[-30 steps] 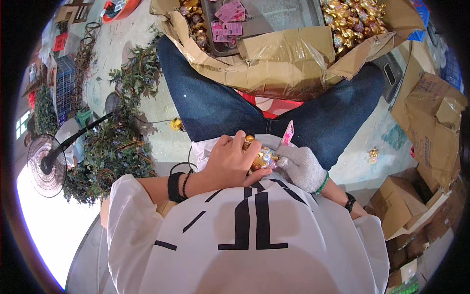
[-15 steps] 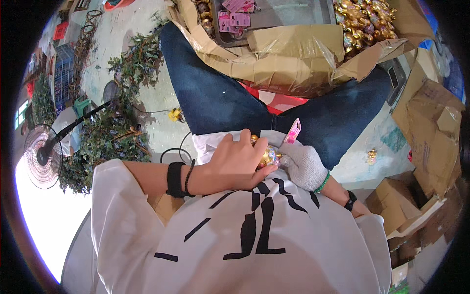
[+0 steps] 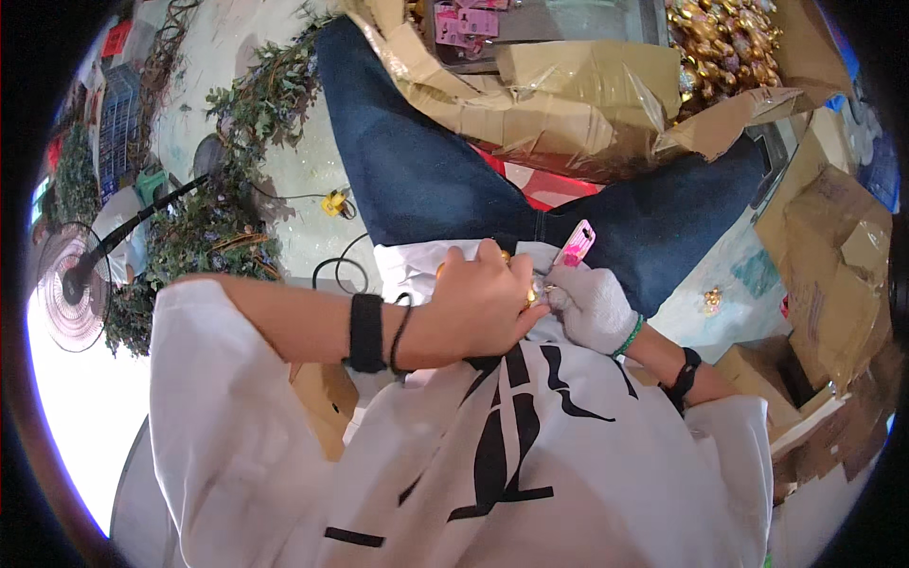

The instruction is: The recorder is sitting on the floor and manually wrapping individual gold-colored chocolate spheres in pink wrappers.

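Over my lap, my bare left hand [image 3: 478, 303] is wrapped round a small shiny gold ornament [image 3: 532, 292]. Most of the ornament is hidden behind the fingers. My right hand [image 3: 595, 308], in a whitish knit glove, is closed in a pinch against the ornament's right side. A pink card tag [image 3: 577, 243] sticks up from the gloved fingers. Whether a cord joins the tag to the ornament is too small to make out.
Ahead stands a torn cardboard box [image 3: 578, 104] with a grey tray [image 3: 587, 24] of pink tags and a heap of gold ornaments [image 3: 724, 52]. One gold ornament [image 3: 712, 301] lies on the floor at right. Leafy garlands [image 3: 213, 227] and a fan [image 3: 74, 284] are at left.
My left hand has closed further over the ornament, covering more of it. The right hand and tag have shifted slightly. The whole view has tilted a little.
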`<state>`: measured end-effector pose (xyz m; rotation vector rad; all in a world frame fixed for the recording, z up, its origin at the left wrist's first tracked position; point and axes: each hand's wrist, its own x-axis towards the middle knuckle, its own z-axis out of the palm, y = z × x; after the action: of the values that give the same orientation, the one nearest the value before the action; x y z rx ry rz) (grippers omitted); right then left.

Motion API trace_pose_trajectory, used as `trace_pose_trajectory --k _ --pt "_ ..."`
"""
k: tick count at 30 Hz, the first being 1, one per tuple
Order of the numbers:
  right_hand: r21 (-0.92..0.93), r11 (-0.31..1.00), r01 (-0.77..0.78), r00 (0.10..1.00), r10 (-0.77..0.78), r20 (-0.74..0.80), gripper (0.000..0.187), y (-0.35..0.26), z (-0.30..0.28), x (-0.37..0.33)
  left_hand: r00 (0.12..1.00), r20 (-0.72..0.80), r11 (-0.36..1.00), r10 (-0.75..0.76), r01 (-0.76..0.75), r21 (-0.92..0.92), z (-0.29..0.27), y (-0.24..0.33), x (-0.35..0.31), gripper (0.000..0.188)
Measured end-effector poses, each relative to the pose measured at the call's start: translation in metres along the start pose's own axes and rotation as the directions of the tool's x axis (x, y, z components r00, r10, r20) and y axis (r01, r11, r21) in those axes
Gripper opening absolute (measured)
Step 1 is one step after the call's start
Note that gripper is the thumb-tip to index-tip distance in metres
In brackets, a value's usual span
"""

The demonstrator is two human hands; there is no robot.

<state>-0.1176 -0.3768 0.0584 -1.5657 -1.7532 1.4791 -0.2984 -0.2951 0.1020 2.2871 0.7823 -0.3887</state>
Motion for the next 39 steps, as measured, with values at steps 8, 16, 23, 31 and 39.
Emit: trace_pose_trajectory --k 8,16,23,31,39 --pt "0.048 0.999 -0.021 1.0 0.021 0.004 0.008 -0.004 -0.005 0.003 0.999 -0.029 0.998 0.02 -0.022 -0.062 0.01 -0.009 0.0 0.048" --pt "0.243 0.953 -0.183 0.973 0.139 0.185 0.012 -0.007 -0.018 0.011 0.99 -0.139 0.995 0.026 -0.039 -0.095 0.009 -0.014 -0.001 0.048" --pt "0.243 0.922 -0.302 0.942 0.249 0.224 0.013 -0.014 -0.019 0.012 0.992 -0.116 0.994 0.043 -0.054 -0.095 0.007 -0.013 -0.001 0.049" --pt "0.066 0.997 -0.042 0.998 0.039 0.047 0.008 -0.004 -0.008 0.003 0.995 -0.089 0.999 0.037 -0.04 -0.032 0.003 -0.006 0.002 0.05" --pt "-0.118 0.993 0.015 1.0 -0.015 0.002 0.01 -0.002 0.003 -0.005 0.998 0.029 0.998 0.051 -0.051 0.023 0.0 -0.005 0.0 0.051"
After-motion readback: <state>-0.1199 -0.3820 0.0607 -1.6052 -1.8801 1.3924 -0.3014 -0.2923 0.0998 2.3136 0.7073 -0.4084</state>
